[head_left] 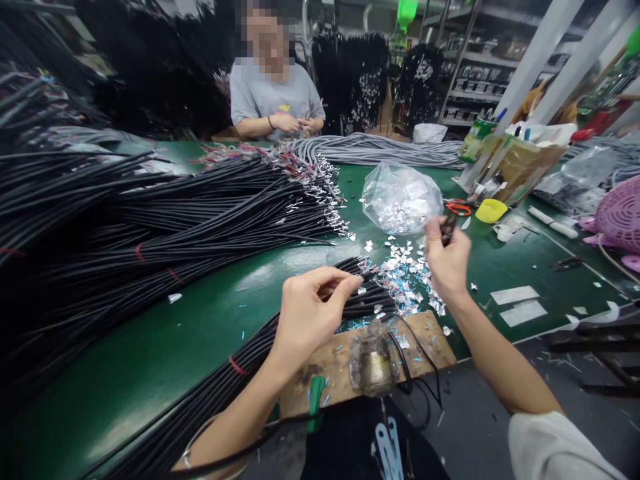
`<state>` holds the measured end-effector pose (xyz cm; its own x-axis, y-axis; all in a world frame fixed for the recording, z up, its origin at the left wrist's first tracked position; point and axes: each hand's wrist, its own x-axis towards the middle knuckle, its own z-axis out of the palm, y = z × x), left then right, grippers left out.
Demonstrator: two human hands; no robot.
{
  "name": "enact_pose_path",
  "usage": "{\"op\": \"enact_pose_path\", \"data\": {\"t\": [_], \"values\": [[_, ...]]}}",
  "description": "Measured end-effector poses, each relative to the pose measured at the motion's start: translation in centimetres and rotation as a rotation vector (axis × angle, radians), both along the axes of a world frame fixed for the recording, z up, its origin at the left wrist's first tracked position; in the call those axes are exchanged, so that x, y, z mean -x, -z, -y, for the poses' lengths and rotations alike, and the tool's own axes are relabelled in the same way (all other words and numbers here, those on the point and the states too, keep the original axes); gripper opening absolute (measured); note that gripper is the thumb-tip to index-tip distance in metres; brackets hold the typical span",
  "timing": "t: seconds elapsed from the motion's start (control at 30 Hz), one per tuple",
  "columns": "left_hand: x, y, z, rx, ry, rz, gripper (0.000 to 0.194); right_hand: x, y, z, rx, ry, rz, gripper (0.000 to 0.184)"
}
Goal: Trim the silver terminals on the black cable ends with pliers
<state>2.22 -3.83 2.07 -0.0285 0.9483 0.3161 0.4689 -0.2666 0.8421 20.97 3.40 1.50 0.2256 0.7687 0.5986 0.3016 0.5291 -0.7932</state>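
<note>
My left hand (313, 313) is closed in a pinch above a bundle of black cables (250, 343); whatever lies between thumb and finger is too small to make out. The cables' stripped ends, with blue and white wires, lie just beyond the fingertips. My right hand (449, 263) is raised over the right side of the scrap pile, its fingers wrapped round a dark, blurred hand tool (449, 228). Silvery foil scraps and blue bits (405, 277) lie between the two hands. Below them, a small machine wrapped in clear film (374, 367) sits on a wooden board (320, 367).
A large stack of black cables (215, 213) covers the left side. Behind the scraps lies a clear plastic bag (400, 200) holding foil. Orange-handled scissors (457, 207), a yellow ring (491, 211) and a pink basket (620, 213) are on the right. Another person (275, 93) sits opposite.
</note>
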Motion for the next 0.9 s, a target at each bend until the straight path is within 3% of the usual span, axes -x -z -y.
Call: {"op": "enact_pose_path", "data": {"t": [0.03,0.1,0.17,0.57,0.9], "values": [[-0.1,0.0,0.0,-0.061,-0.043,0.004,0.019,0.1,-0.1,0.1,0.027,-0.059,0.039,0.024],[-0.2,-0.2,0.1,-0.160,-0.101,0.025,0.013,0.6,-0.2,0.8,0.151,-0.312,0.223,0.024],[-0.2,-0.3,0.2,-0.213,-0.120,0.048,0.010,1.4,-0.1,1.7,0.148,-0.391,0.326,0.030],[0.0,-0.7,0.3,-0.201,-0.126,0.074,0.010,1.8,-0.2,3.3,0.047,-0.489,0.295,0.021],[0.0,-0.7,0.4,-0.220,-0.113,0.022,0.011,1.9,-0.3,3.5,0.091,-0.531,0.284,0.022]]}}
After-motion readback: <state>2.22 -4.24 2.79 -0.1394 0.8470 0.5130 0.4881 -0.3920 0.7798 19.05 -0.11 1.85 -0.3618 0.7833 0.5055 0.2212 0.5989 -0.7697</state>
